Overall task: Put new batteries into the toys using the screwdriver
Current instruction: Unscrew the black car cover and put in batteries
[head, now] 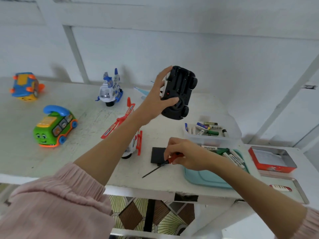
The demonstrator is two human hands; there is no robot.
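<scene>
My left hand [158, 95] grips a toy car [181, 94] and holds it up above the table with its black underside toward me; the battery bay looks uncovered. A black battery cover [158, 155] lies flat on the table below. My right hand [184, 154] holds the red-handled screwdriver [162, 164] low over the table, its dark shaft pointing down-left past the cover. Batteries [207, 129] fill a clear tub, and more batteries [233, 156] lie in a teal tray [207, 178] under my right wrist.
A red-and-white helicopter toy [131, 133] lies under my left forearm. A blue-and-white plane toy [111, 88], a green phone car [53, 126] and a blue-orange toy [25, 87] stand to the left. A red tin box [272, 160] and its lid [290, 187] sit at the right edge.
</scene>
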